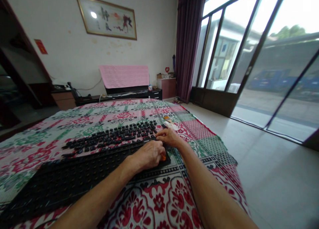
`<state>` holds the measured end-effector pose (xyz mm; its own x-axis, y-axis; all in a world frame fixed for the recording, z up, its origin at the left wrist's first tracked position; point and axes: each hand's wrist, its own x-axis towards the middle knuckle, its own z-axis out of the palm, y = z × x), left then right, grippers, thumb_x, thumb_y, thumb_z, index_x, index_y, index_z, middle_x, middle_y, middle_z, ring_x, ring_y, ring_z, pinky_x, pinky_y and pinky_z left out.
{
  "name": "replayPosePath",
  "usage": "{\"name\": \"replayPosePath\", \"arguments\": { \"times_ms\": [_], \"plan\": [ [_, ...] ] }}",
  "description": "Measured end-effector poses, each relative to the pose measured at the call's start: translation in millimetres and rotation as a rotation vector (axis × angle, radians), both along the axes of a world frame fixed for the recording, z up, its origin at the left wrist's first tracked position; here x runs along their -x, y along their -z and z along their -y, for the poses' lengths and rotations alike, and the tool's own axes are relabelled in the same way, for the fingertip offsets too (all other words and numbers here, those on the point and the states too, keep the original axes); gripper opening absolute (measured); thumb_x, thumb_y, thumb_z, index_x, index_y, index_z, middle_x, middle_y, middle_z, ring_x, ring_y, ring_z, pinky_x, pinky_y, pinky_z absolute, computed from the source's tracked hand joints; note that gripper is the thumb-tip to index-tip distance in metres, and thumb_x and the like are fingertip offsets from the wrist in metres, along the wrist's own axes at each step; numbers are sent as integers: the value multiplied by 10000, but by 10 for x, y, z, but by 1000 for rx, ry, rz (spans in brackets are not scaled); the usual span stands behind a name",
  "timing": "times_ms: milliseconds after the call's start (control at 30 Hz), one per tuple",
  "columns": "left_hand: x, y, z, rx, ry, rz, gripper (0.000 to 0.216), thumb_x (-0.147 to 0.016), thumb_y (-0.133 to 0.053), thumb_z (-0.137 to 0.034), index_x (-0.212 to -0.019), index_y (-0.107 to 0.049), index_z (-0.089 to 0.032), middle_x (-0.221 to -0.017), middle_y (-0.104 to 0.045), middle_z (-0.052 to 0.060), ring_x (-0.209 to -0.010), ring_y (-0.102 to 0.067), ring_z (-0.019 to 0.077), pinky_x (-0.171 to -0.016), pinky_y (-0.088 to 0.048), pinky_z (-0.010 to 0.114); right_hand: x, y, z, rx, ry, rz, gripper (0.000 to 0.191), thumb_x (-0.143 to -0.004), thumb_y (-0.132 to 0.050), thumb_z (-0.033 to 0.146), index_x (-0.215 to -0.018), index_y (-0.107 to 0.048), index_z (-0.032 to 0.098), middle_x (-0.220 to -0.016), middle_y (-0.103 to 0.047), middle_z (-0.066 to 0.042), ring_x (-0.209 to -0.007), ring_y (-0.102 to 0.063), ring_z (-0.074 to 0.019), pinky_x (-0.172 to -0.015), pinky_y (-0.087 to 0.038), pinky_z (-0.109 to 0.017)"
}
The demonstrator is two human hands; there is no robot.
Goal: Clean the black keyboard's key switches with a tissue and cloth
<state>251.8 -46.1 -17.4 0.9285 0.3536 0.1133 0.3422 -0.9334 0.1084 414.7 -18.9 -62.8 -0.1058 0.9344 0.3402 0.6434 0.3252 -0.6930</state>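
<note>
A black keyboard (82, 176) with its keycaps off stretches from the lower left to the middle. My left hand (149, 153) rests over its right end, fingers curled around a small orange thing (163, 155) whose kind is mostly hidden. Just beyond it, my right hand (168, 136) reaches in with fingers bent together near the keyboard's top right corner; what they pinch, if anything, cannot be made out. Loose black keycaps (117, 134) lie in rows behind the keyboard.
A patterned red, green and white cloth (159, 199) covers the table. Beyond my right hand lie a crumpled white tissue (171, 125) and a small orange-and-tan item (166, 118). Farther off are a pink towel-draped object (124, 77) and glass doors (249, 66) at right.
</note>
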Motion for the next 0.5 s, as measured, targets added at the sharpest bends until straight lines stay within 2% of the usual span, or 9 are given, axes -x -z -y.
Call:
{"name": "replayPosePath", "arguments": {
  "times_ms": [133,333,400,500],
  "plan": [
    [17,-64,-39,30,29,-15,265,-669,-430,-114,-786,-653,-197,-742,-621,9,-678,-541,122,-636,-392,208,-14,14,-10,9,-24,-6,221,-659,-523,230,-794,-681,154,-737,-665,-13,-695,-571,-142,-643,-438,-229],
    [-82,114,2,17,-57,160,238,-711,-432,-154,-800,-650,-187,-806,-605,30,-747,-532,133,-687,-398,221,-16,18,-16,56,-46,-40,268,-640,-545,246,-849,-667,131,-807,-664,-35,-746,-582,-159,-653,-454,-236],
    [-97,126,33,17,-51,147,238,-720,-425,-156,-789,-651,-179,-804,-601,39,-745,-530,136,-680,-398,224,-14,-3,-3,78,-59,-40,280,-634,-556,251,-859,-664,125,-805,-662,-40,-739,-585,-159,-651,-459,-239],
    [-93,48,74,12,1,53,255,-724,-407,-144,-770,-656,-166,-776,-609,52,-715,-531,139,-653,-396,226,-12,-42,22,83,-59,-33,289,-626,-568,241,-873,-662,125,-829,-657,-44,-760,-579,-159,-703,-452,-254]
  ]
}}
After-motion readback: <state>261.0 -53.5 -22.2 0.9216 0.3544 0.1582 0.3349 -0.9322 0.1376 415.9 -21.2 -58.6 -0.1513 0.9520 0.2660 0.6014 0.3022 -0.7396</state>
